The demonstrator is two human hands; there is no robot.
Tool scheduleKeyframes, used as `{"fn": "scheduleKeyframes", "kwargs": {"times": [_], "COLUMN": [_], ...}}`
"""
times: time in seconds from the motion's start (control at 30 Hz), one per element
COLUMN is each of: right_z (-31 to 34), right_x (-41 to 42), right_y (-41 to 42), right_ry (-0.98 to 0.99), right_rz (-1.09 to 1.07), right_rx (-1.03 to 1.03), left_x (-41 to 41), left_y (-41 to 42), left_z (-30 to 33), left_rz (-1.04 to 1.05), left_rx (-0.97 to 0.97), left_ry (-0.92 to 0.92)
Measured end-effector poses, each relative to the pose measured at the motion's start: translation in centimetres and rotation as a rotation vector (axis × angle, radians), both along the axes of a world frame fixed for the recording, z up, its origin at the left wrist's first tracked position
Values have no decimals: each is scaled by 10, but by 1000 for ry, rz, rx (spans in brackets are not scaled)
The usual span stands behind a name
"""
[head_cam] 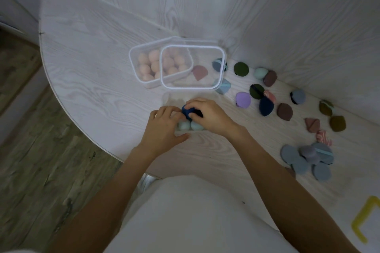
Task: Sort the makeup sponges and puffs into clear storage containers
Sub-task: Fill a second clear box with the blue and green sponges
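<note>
Well, right hand (pixel 207 116) fingers pinch navy sponge (pixel 187 112); left hand (pixel 164 127) fingers relaxed; table edge (pixel 67 104) nr left.

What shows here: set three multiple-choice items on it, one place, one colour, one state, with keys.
1. The peach round foam sponges lie: A on the floor; B in the clear plastic container; C in a hand.
2. The foam sponge in the right hand is: A yellow; B white; C dark blue.
3. That hand's fingers: A curl round the sponge; B lie flat; C are hidden.
B: seen through its wall. C: blue shows between fingers. A: they bend over it.
</note>
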State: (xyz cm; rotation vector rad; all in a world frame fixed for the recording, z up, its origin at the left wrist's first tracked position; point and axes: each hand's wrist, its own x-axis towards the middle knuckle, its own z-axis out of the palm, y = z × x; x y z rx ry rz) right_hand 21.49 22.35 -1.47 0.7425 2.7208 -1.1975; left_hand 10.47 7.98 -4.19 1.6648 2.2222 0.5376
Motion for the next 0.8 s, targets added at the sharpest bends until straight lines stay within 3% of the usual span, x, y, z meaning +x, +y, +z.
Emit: {"fn": "scheduleKeyframes", "kwargs": {"times": [0.1, 0.27, 0.4, 0.47, 0.53, 0.7, 0.8], "right_z": [14, 21, -7, -21, -27, -14, 9], "right_x": [11, 73, 121, 130, 130, 123, 103], "right_y": [5, 32, 70, 82, 86, 68, 37], "right_ry": [96, 277, -34, -247, -288, 35, 203], "right_rz": [-92, -473, -721, -722, -722, -819, -853], "right_rx": [13, 187, 449, 435, 338, 289, 146], "left_x": [-3, -1, 17, 23, 24, 7, -8], "left_y": [1, 25, 74, 90, 93, 61, 32], "left_z": [11, 30, 39, 38, 35, 31, 26], "left_rz": [-19, -63, -209, -250, -239, -86, 13], "left_rx": [6, 173, 118, -17, -47, 12, 35], "left_ry": [66, 71, 20, 26, 63, 143, 141]}}
